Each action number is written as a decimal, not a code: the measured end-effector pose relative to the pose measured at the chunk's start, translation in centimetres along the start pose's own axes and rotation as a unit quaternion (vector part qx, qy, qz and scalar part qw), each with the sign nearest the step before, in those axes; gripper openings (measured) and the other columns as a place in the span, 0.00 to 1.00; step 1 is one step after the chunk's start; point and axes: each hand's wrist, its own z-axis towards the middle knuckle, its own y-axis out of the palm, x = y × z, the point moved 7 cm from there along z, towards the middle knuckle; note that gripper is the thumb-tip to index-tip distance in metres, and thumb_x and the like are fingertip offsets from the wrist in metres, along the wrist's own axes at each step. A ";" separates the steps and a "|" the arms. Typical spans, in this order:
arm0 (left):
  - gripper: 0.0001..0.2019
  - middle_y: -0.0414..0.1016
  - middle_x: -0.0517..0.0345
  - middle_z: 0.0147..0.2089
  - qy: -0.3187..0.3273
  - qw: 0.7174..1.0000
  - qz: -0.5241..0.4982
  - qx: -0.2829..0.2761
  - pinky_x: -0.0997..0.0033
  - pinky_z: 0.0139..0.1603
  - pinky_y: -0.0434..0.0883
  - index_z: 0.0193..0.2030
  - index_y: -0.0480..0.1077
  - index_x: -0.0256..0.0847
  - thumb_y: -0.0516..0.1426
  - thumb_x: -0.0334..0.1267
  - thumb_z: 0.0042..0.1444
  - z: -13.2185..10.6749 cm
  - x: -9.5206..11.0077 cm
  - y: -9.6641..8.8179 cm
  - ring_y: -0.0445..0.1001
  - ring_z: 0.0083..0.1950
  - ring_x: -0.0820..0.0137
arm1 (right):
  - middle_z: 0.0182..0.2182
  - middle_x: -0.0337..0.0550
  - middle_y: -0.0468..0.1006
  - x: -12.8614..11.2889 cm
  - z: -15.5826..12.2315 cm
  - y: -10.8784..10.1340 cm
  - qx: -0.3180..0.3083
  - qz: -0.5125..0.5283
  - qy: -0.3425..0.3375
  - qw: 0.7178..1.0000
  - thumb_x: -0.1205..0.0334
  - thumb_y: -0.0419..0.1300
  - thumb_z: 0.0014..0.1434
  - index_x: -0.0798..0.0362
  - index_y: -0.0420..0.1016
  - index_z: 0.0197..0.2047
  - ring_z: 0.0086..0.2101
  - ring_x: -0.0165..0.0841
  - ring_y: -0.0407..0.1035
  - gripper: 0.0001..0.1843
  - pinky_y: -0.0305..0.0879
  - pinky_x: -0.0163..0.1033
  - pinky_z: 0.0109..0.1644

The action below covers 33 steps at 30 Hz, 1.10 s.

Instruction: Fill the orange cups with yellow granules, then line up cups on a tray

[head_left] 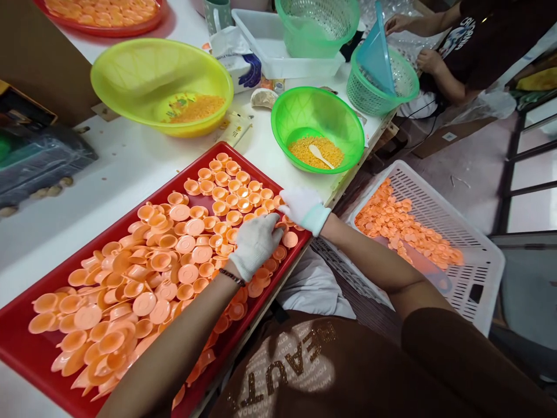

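Observation:
A red tray (26, 334) holds many small orange plastic cups (162, 260); at its far right end they stand upright in rows, elsewhere they lie heaped and tilted. My left hand (257, 242), in a white knit glove, is over the right part of the tray with its fingers curled down; what they hold, if anything, is hidden. My right hand (300, 207), gloved too, is at the tray's right edge, its thumb and fingers closed about a small orange cup (277, 201) at the end of the rows.
Beyond the tray stand a yellow bowl (130, 69) and a green bowl (287, 110) with yellow pieces and a white spoon (321, 155). A white crate (435, 186) of orange pieces is at right. Another person's hands (429, 61) work by a green basket (369, 98).

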 end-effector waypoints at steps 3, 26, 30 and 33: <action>0.13 0.81 0.50 0.47 -0.010 1.000 -0.002 0.008 0.62 0.39 0.65 0.49 0.74 0.41 0.50 0.41 0.69 1.1 0.4 0.0 0.80 0.46 0.58 | 0.48 0.63 0.82 0.0 -0.2 0.3 -0.011 -0.008 0.005 1.000 0.51 0.54 0.72 0.60 0.79 0.52 0.49 0.45 0.76 0.21 0.65 0.41 0.48; 0.12 0.80 0.49 0.44 0.015 1.000 0.026 -0.005 0.57 0.46 0.67 0.42 0.75 0.41 0.54 0.44 0.66 -2.7 -1.1 0.1 0.78 0.46 0.56 | 0.44 0.53 0.82 -2.2 -5.2 4.4 -0.031 -0.005 -0.139 0.990 0.58 0.54 0.73 0.55 0.80 0.49 0.47 0.46 0.76 0.15 0.61 0.46 0.45; 0.13 0.80 0.44 0.44 -0.014 0.999 0.035 0.028 0.56 0.45 0.66 0.45 0.75 0.38 0.50 0.38 0.67 -1.5 -1.2 -0.2 0.77 0.45 0.54 | 0.42 0.55 0.81 -1.9 -6.4 4.6 -0.031 -0.054 -0.194 0.979 0.67 0.52 0.72 0.57 0.81 0.46 0.46 0.46 0.74 0.14 0.57 0.46 0.42; 0.13 0.79 0.41 0.45 -0.021 0.998 0.045 0.044 0.54 0.45 0.65 0.46 0.75 0.37 0.49 0.35 0.66 -0.8 -1.1 -0.9 0.77 0.45 0.52 | 0.40 0.54 0.80 -3.2 -7.2 4.6 -0.013 -0.044 -0.256 0.966 0.65 0.53 0.71 0.56 0.81 0.47 0.44 0.45 0.73 0.14 0.56 0.46 0.41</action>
